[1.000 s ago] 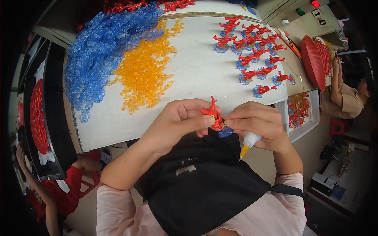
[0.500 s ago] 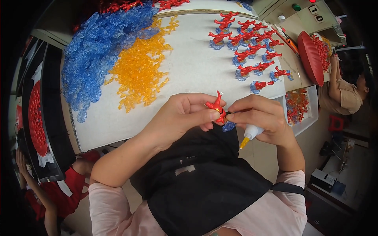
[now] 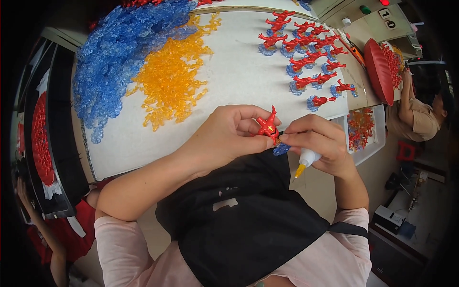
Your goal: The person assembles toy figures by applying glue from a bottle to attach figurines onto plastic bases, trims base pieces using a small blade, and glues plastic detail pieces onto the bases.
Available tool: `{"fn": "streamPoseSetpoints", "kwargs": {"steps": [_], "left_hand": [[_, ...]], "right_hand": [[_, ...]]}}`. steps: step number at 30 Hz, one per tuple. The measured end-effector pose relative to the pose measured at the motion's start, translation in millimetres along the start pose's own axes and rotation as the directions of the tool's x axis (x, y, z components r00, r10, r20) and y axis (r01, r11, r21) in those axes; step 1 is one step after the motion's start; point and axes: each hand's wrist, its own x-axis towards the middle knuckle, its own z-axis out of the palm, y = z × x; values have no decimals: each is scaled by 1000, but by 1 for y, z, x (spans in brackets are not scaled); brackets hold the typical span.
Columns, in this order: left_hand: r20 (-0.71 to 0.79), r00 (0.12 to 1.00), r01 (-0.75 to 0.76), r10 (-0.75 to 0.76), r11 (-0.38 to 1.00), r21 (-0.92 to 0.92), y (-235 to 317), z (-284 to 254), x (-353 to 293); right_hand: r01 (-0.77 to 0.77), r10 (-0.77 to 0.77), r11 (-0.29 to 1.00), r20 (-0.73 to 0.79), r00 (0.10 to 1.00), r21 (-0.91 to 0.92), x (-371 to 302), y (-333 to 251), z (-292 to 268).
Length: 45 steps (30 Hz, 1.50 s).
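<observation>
My left hand (image 3: 229, 131) is closed round a small shiny red figurine (image 3: 267, 127), its limbs sticking up past my thumb and fingers. At the figurine's lower end sits a clear blue base piece (image 3: 281, 149); whether the two are joined I cannot tell. My right hand (image 3: 322, 141) holds a small white squeeze bottle (image 3: 309, 157) in its curled fingers, the yellow nozzle pointing down and away from the figurine. My right thumb and forefinger are pinched at the figurine's side, by something small and dark that is mostly hidden.
On the white table (image 3: 234, 62) lie heaps of clear blue pieces (image 3: 114, 62) and orange pieces (image 3: 172, 76). Several red figurines on blue bases (image 3: 306, 62) stand at right. Beyond are a red bowl (image 3: 379, 71), a plastic bin (image 3: 377, 138) and a co-worker (image 3: 418, 112).
The figurine has turned in my left hand and shifted slightly up and right, with my left thumb lower on it. My right hand still holds the squeeze bottle beside it.
</observation>
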Motion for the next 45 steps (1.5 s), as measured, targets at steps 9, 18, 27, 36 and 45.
{"fn": "streamPoseSetpoints", "kwargs": {"steps": [9, 18, 27, 36, 45], "left_hand": [[-13, 1000, 8, -8, 1000, 21, -3, -1, 6], [1, 1000, 3, -3, 1000, -9, -3, -1, 6], [-5, 1000, -1, 1, 1000, -2, -2, 1, 5], [-4, 1000, -27, 27, 1000, 3, 2, 2, 3], [-2, 999, -39, 39, 999, 21, 2, 1, 3]], "right_hand": [[-74, 75, 994, -15, 997, 75, -4, 5, 4], [-84, 88, 992, -31, 996, 97, -4, 3, 5], [-84, 87, 991, -31, 996, 101, -4, 1, 5], [-83, 88, 994, -52, 995, 77, -3, 0, 4], [-89, 93, 994, -57, 994, 70, -2, 0, 4]]}}
